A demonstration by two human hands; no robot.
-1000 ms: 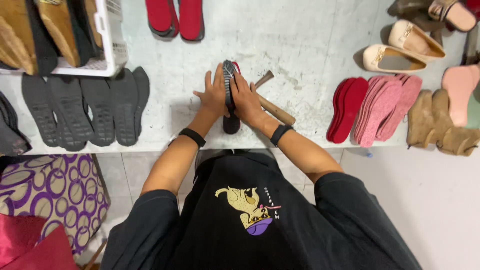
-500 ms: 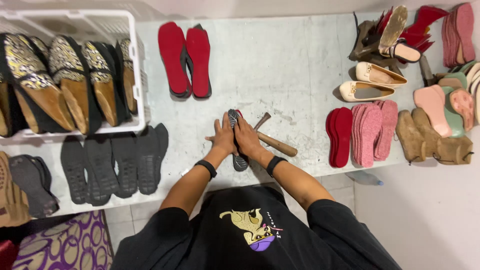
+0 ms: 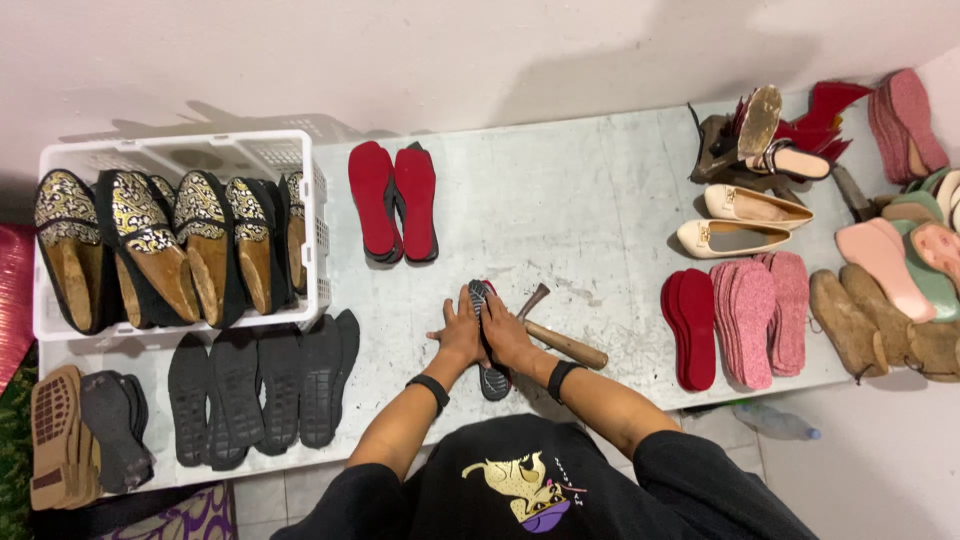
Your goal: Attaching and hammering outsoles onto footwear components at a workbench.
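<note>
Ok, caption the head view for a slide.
Both hands, left hand and right hand, press a dark rubber shoe sole.

Pale plaster wall (image 3: 450, 50) behind; scuffed grey-white worktable (image 3: 590, 210); tiled floor (image 3: 880, 460) below, soft shadows.

Red insoles (image 3: 395, 203); black soles (image 3: 262, 388); white crate (image 3: 180, 160); pink insoles (image 3: 757, 320).

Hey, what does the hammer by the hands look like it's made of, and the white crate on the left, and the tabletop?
Hammer: the handle looks like bare brown wood, the head like dull dark metal. White crate: likely moulded plastic, judging by its lattice walls and even matt white. Tabletop: a pale grey hard slab, mottled and scuffed, perhaps stone or painted concrete; the look leaves it open.
</note>
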